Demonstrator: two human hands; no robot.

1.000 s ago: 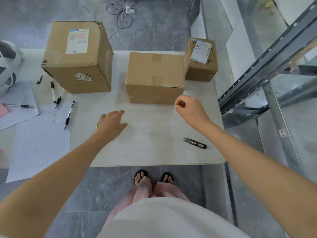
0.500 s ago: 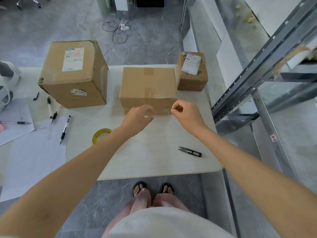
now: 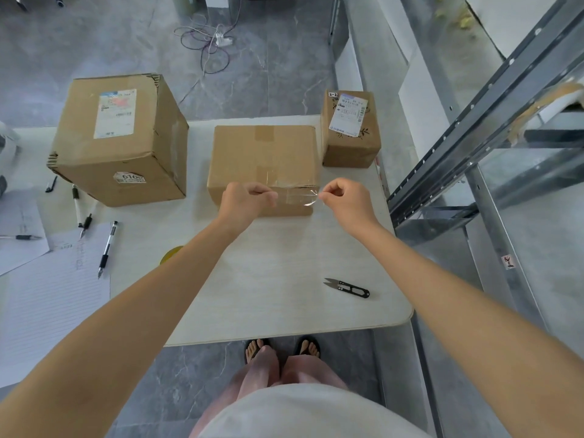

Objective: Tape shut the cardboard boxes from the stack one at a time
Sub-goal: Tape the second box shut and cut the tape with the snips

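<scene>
A flat brown cardboard box lies in the middle of the white table. My left hand and my right hand each pinch one end of a clear tape strip, stretched level in front of the box's near upper edge. A large box with a shipping label stands to the left. A small labelled box stands at the back right. The yellow tape roll lies on the table, mostly hidden by my left forearm.
Black thread snips lie on the table's right front. Several pens and lined paper sheets cover the left side. A grey metal rack stands close on the right. Cables lie on the floor behind.
My left hand left the tape roll and rose to the strip my right hand held. Both hands moved forward to the middle box, now stretching the strip wider at its front edge.
</scene>
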